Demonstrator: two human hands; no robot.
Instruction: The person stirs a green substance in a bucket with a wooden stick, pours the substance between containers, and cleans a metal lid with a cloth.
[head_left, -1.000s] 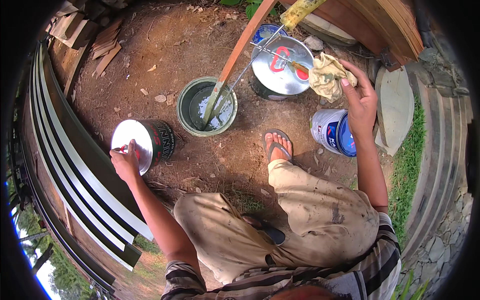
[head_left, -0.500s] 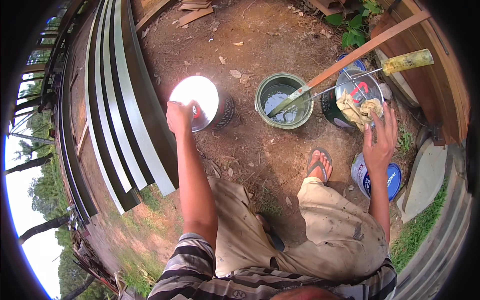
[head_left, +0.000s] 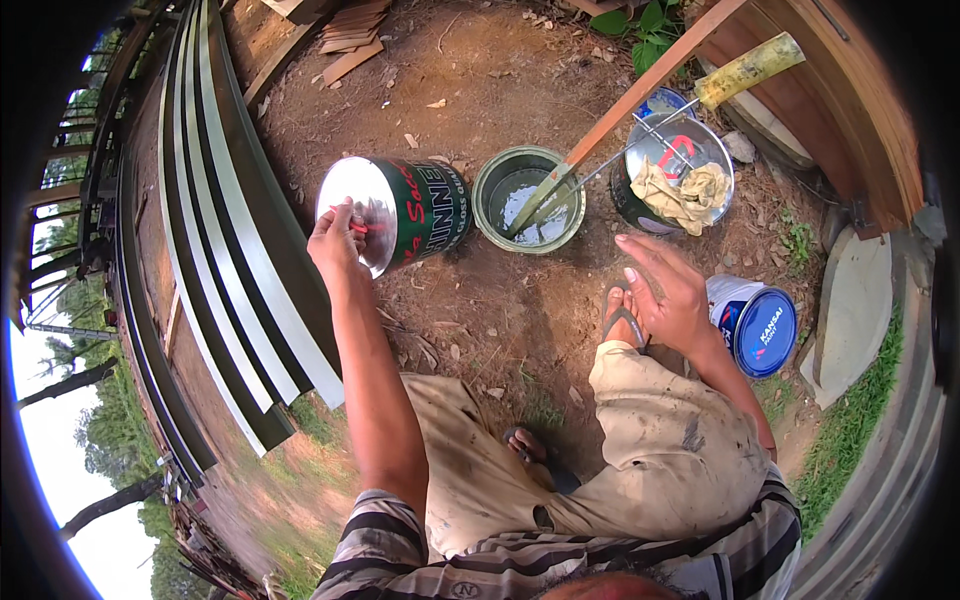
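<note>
My left hand [head_left: 338, 235] is closed round a red handle [head_left: 362, 229] on the silver top of a green thinner can [head_left: 428, 214]. The can leans over, its printed side showing. Just right of it stands an open round tin [head_left: 580, 215] holding pale, watery liquid [head_left: 520, 195]. A wooden stick [head_left: 625, 112] slants out of the tin, its lower end coated greyish green. My right hand [head_left: 668, 298] hovers above my sandalled foot, fingers stretched and holding nothing. Beyond it, a crumpled tan cloth [head_left: 682, 196] and a yellow paint roller [head_left: 750, 70] lie across another silver-topped can [head_left: 635, 205].
A blue-lidded paint tin [head_left: 765, 332] stands at my right, beside a pale flat slab [head_left: 858, 300]. Long metal sheets [head_left: 225, 230] stretch along the left. Timber boards [head_left: 850, 110] lean at the far right, and thin wood pieces [head_left: 352, 40] lie at the back.
The thinner can has tilted, with my left hand still on its handle, and shows more of its side. My right hand has moved from beside the cloth toward me and left.
</note>
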